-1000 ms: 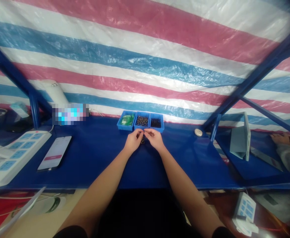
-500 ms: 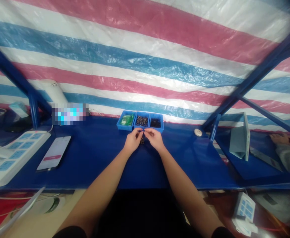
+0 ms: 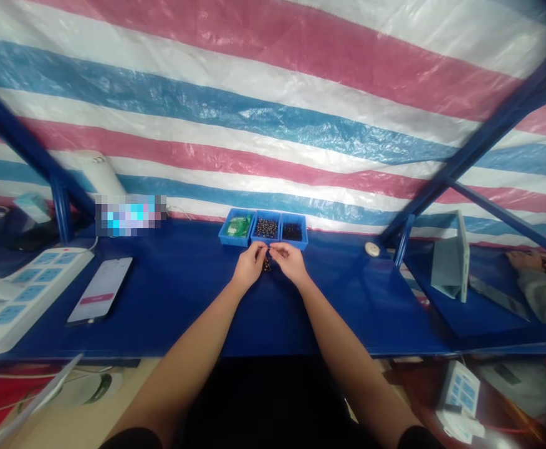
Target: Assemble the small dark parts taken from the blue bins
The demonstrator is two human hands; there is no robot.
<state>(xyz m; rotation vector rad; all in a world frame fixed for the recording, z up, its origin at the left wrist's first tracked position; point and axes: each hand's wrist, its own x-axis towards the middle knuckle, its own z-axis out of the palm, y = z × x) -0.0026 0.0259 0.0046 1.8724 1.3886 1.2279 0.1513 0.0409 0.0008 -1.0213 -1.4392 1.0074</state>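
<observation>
Against blue tabletop point(image 3: 174, 280), dark pieces point(image 3: 267, 264) show between left grip point(image 3: 250, 264) and right grip point(image 3: 290, 262).

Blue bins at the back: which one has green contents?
The left bin of the three: a green bundle lies in it, while the middle bin holds small dark and brassy pieces and the right bin small black pieces.

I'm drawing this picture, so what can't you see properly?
In the head view:
Anything pinched between the bare left hand and bare right hand: hidden by both.
Dark-and-gold pieces between them: too small to identify.
Writing on the black-edged phone: blurred.
Long white power strip: cut by left edge.
</observation>
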